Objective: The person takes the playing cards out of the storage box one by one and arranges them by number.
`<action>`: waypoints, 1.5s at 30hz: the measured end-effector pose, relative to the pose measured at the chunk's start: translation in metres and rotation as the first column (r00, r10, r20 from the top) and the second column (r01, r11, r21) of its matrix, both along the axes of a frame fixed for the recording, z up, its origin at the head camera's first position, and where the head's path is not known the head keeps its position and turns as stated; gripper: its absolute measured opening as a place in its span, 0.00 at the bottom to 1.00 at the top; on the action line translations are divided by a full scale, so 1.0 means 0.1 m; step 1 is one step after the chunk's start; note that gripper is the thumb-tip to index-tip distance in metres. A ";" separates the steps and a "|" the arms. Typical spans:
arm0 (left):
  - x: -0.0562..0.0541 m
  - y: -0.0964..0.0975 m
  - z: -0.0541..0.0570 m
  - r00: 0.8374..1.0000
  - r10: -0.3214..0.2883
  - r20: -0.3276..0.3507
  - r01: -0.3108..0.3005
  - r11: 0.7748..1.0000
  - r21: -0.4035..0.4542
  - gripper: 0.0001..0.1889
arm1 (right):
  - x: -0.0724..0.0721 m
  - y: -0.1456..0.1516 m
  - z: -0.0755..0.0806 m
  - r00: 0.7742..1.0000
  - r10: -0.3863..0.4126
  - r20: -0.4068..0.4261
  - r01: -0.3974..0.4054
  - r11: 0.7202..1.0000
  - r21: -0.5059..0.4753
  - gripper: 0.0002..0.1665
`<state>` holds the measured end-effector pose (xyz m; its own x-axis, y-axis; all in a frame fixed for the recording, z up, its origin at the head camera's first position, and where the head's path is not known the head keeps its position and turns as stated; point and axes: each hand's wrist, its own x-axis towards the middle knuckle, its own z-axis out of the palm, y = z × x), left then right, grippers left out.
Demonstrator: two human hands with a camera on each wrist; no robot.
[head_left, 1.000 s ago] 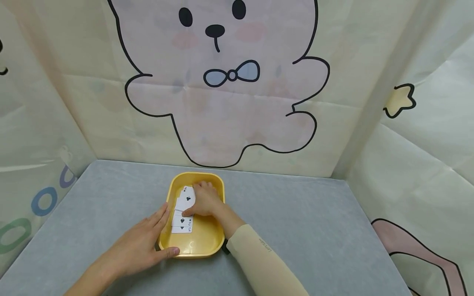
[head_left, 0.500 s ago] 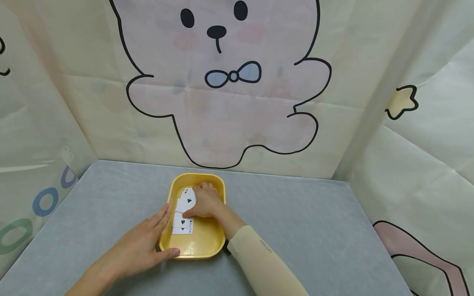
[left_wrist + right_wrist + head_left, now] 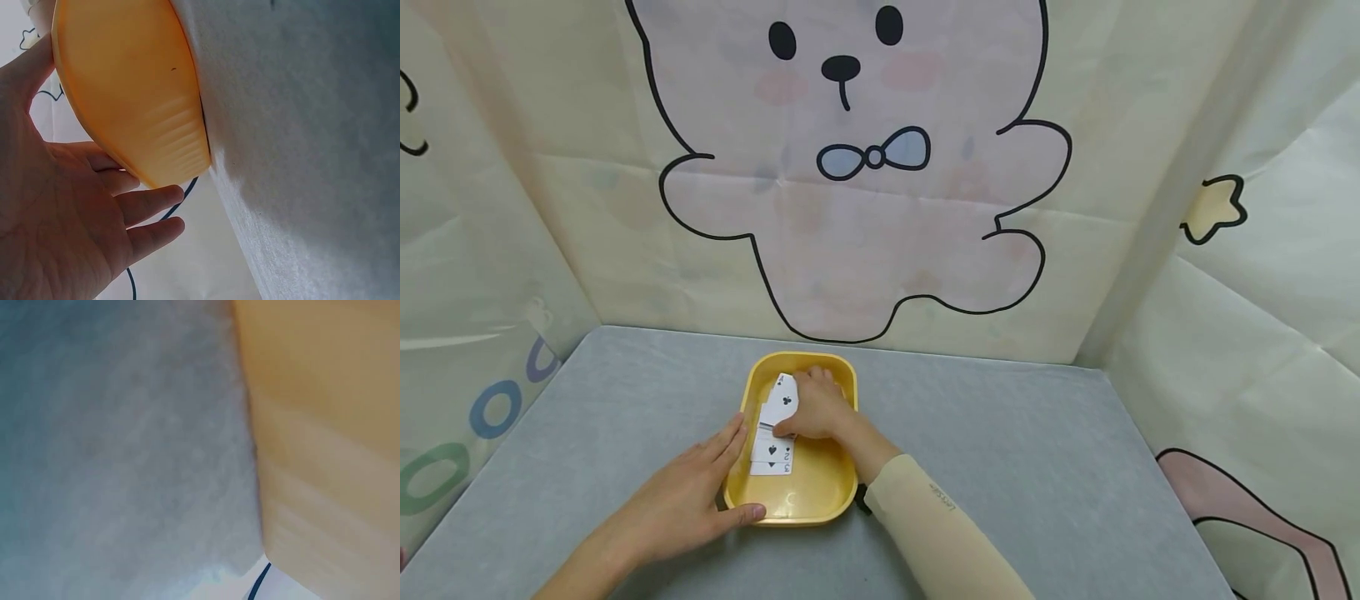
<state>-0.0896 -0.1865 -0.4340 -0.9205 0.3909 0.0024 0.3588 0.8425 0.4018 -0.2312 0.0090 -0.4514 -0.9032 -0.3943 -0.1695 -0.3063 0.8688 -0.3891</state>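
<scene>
Inside a yellow tray (image 3: 808,492), my right hand (image 3: 822,404) grips playing cards (image 3: 781,407), thumb at their near edge and fingers at the far side. A club marks the top card's face, and a thin layered edge shows beside the thumb. Nearer to me, overlapping cards (image 3: 770,457) lie on the tray floor, one bearing a spade and a 2. My left hand (image 3: 688,496) rests against the tray's near left corner, its thumb over the front rim and its long fingers straight along the left rim. In the right wrist view the tray's outer wall (image 3: 331,456) hides that hand.
The tray stands on a grey cloth-covered table (image 3: 1000,467). Pale cartoon-print curtains (image 3: 917,267) close off the back and both sides. Something small and dark (image 3: 862,498) shows beside the tray, under the right wrist.
The cards in my right hand have tipped up a little, and their layered near edge now shows. My left hand and the tray keep their places.
</scene>
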 end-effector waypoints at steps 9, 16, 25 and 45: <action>-0.01 -0.01 -0.01 1.000 0.005 0.000 -0.005 1.000 0.003 0.59 | -0.01 0.01 0.02 0.999 0.043 -0.028 -0.043 0.999 0.001 0.54; 0.00 -0.02 -0.02 1.000 -0.006 -0.028 0.007 1.000 0.003 0.59 | 0.00 0.02 0.07 0.998 0.061 -0.035 -0.061 0.998 -0.003 0.53; 0.01 -0.02 -0.02 1.000 -0.004 -0.026 0.004 1.000 0.008 0.59 | -0.01 0.04 0.14 0.990 0.123 -0.072 -0.122 0.992 0.023 0.52; 0.01 -0.02 -0.01 0.999 -0.014 -0.051 0.014 1.000 0.007 0.58 | -0.08 0.24 0.44 0.964 0.199 -0.175 -0.210 0.977 -0.048 0.53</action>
